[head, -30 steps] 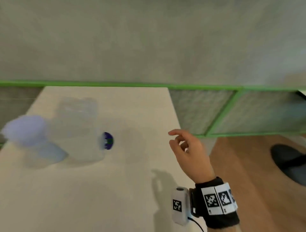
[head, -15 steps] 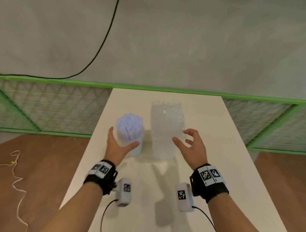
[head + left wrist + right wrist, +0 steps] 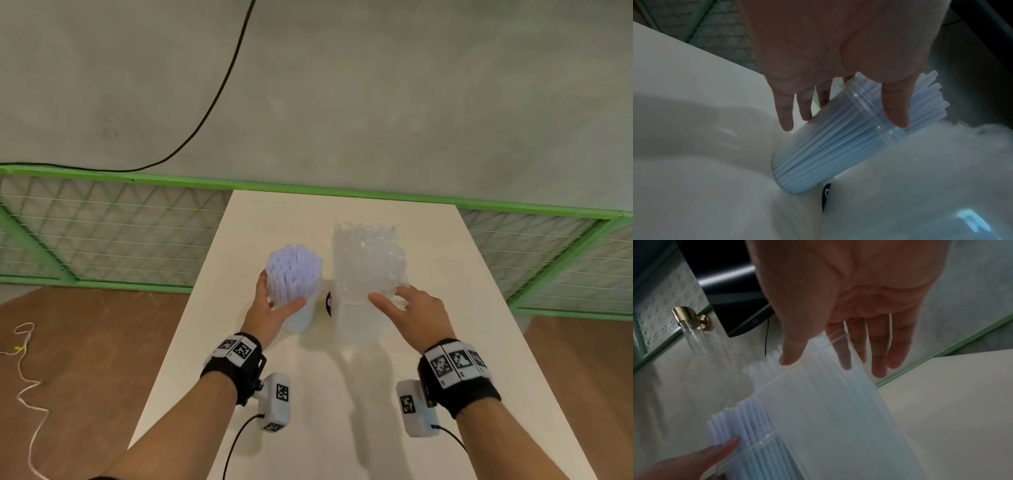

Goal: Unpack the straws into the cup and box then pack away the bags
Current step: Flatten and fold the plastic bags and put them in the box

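My left hand (image 3: pixel 270 313) wrapped thumb and fingers around the clear cup (image 3: pixel 297 317), full of pale blue straws (image 3: pixel 294 270), probably to keep it upright on the table (image 3: pixel 342 428). My right hand (image 3: pixel 411 308) reached the clear box (image 3: pixel 363 318) of clear straws (image 3: pixel 370 253) just beside the cup, thumb in front, fingers spread along the far side; firm grip or not, can't tell. No bags seen; a dark round thing (image 3: pixel 329 303) sat between cup and box.
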### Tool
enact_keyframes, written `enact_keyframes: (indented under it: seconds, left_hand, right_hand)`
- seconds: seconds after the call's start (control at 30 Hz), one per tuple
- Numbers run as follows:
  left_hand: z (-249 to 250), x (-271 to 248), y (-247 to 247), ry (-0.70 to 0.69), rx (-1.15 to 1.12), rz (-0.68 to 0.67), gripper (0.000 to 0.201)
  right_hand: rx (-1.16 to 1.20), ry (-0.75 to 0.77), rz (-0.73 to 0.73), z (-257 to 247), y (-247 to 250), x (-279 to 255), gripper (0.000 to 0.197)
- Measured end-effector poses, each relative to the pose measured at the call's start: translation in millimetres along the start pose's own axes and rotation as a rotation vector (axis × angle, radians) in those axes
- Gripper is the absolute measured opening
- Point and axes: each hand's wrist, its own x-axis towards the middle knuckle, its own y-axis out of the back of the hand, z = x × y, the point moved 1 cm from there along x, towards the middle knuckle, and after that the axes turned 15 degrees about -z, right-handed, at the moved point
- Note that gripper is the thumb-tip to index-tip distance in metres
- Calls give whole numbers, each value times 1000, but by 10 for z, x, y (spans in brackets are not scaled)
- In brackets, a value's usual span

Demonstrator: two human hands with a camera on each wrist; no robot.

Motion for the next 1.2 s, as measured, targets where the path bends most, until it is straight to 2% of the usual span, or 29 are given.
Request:
enact_keyframes:
  seconds: [0.17,0.3,0.37,0.43,0.53,0.63,0.9,1.1,1.2]
  left_hand:
    - [-26,29,-126,-5,11,-35,98]
    - [-44,-18,-210,-4,33,-54,117]
    - [-54,-21,-319,-37,26,10,121]
    - [-40,-51,-368,-97,2,62,120]
    - [11,-10,-613,-138,5,111,108]
    - [40,12,-767,-142,-14,153,103]
    - [79,308,-809,-133,-84,191,100]
    - [172,835,-659,-123,-84,179,106]
    - [268,1162,-569,-120,-69,171,102]
  right_hand:
    - [75,-36,93,519,240,-280,83]
    - [175,-42,239,886,384,-492,73]
    - [328,-9,327,1046,440,-566,71]
    - [509,32,365,1090,390,-566,81]
    - [598,121,310,1156,317,-482,101]
    - [600,115,325,1125,226,-370,111]
    - [646,117,317,906,337,87,108]
    - [652,119,319,771,552,674,109]
    - [625,123,293,674,706,995,107]
